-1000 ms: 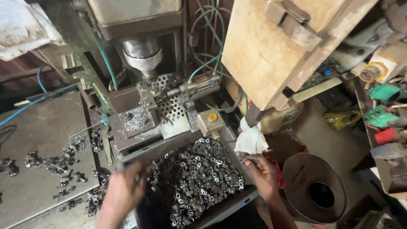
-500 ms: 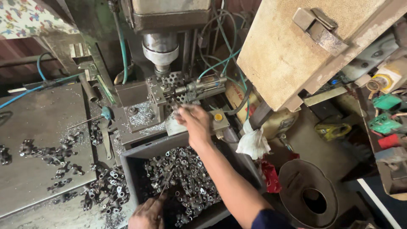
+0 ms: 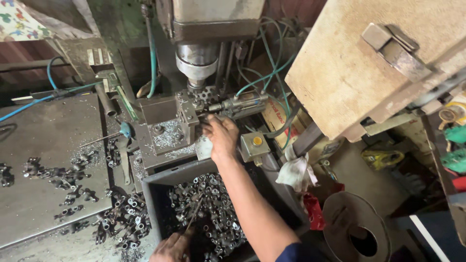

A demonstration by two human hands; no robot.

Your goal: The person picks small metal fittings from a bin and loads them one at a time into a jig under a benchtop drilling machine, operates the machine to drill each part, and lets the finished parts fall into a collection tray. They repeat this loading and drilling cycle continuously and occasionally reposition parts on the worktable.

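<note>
My right hand (image 3: 221, 136) reaches up to the metal fixture (image 3: 167, 128) under the drill spindle (image 3: 196, 60). Its fingers curl against the fixture's right side, and whatever is in them is hidden. My left hand (image 3: 170, 248) is at the bottom edge, closed around a thin metal rod (image 3: 194, 213) that points up into the heap of small metal parts (image 3: 216, 208). The parts fill a grey bin (image 3: 154, 189) just below the fixture. Metal chips lie on the fixture's top.
A steel table (image 3: 43, 140) at the left carries scattered metal parts (image 3: 68, 179) and a teal-handled screwdriver (image 3: 114, 133). Right of my arm are a yellow push-button box (image 3: 256, 143), a white rag (image 3: 296, 172), a large wooden board (image 3: 349, 68) and a round metal disc with a hole (image 3: 357, 233).
My right hand has gone from the bin's right edge up to the fixture and stayed there. My left hand has drawn back to the bottom edge with the rod.
</note>
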